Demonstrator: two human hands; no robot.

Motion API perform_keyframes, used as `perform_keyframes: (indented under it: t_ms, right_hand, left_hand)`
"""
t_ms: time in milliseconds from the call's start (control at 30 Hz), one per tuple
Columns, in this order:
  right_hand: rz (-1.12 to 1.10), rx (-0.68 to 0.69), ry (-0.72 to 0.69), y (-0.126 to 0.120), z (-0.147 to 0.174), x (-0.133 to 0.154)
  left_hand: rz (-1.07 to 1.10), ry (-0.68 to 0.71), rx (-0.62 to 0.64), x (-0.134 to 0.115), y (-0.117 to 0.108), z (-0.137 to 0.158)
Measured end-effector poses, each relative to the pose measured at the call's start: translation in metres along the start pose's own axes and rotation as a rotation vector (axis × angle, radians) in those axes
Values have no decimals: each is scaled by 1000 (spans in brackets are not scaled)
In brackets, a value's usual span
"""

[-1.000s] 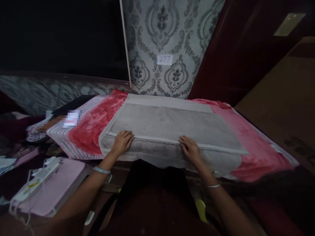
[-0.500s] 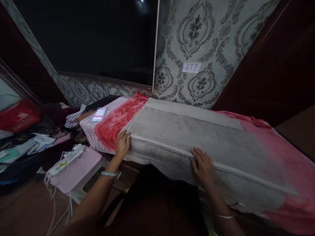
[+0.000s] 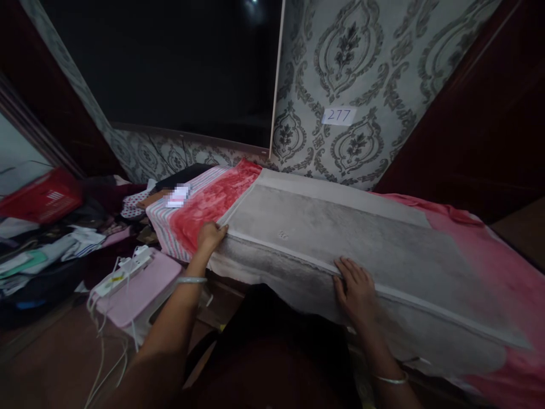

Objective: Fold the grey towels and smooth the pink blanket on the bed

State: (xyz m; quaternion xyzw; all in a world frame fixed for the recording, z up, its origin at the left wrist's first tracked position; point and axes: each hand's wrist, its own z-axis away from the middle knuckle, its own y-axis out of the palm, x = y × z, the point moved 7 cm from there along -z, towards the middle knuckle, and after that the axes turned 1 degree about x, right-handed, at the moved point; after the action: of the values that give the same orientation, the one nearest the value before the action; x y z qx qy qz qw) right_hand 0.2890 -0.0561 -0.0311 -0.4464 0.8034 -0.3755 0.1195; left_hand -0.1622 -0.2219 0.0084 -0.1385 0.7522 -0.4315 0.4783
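Observation:
A long grey fleecy cloth point(image 3: 306, 227) lies folded lengthwise on a pink and red blanket, its near part draping over the front edge. It has a pale hem and a small embossed mark on top. My left hand point(image 3: 212, 237) is closed on the cloth's near left corner, thumb over the edge and the other fingers partly hidden. My right hand point(image 3: 355, 284) rests on the near folded edge, right of the middle, with fingers stretched out over the cloth. Under it, the red part of the blanket point(image 3: 213, 196) shows at the left.
A pink-topped stool point(image 3: 149, 284) bears a white power strip point(image 3: 123, 275) with hanging cables. Clothes lie in a heap point(image 3: 85, 241) at the left, by a red bag point(image 3: 46, 196). A phone-like bright thing point(image 3: 177, 196) lies on the blanket. A large television point(image 3: 170, 68) stands behind.
The view has shifted slightly, moving the scene a little right. My left hand has turned at the corner, its thumb now showing over the edge. My right hand stays on the edge.

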Motion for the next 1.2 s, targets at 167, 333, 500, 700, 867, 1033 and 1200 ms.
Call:
perform_keyframes:
  t_ms: [167,333,500,700,867,1033,1200]
  right_hand:
    - [-7,-18,-17,-1,0,1]
    - [7,-25,-21,2,1,0]
    - [5,-40,-16,5,1,-1]
    - [-51,-21,41,5,-2,0]
    - [-327,88,232,8,-16,-25]
    - [-857,171,601,9,-37,-67]
    - [-1338,91,1025,9,-47,-94]
  left_hand:
    - [86,-14,-35,-11,-2,-2]
    - [262,-53,-28,-14,-3,-1]
    - [394,-102,68,-16,4,-2]
    - [445,-127,134,-27,5,-7]
    - [438,-32,80,-66,-7,-18]
    - [227,173,10,-176,-2,-26]
    - [-97,631,146,-314,50,43]
